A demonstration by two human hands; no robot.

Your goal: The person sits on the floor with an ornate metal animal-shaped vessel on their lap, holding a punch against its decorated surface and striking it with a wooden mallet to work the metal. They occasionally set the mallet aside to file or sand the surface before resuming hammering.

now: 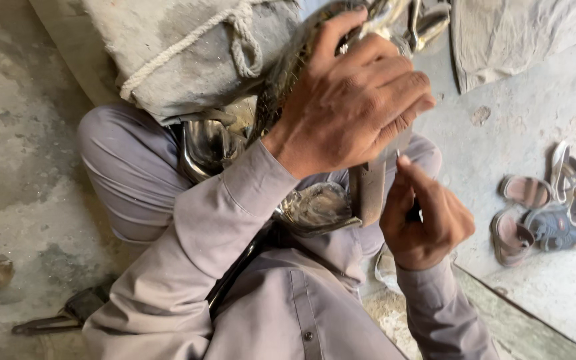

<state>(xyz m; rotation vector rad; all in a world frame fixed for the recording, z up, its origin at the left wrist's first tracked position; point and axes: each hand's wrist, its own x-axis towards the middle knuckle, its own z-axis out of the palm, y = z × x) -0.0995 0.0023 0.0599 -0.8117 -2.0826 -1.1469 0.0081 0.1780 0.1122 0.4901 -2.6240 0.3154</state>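
Metal strip [370, 190] hangs clamped in the left hand [351, 100]; right hand [425, 220], fingers pinched on something small and dark, touches its edge; work looks midway.

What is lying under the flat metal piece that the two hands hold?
Under the metal piece a shiny curved metal part rests on the lap. The left hand covers its upper end.

Left hand [355, 107] wrapped around a flat metal strip [370, 193] of some shiny curved metal piece [315, 210] over the lap, right hand [425, 220] pinching just beside it, sandals [548, 213] on the floor [8, 147].
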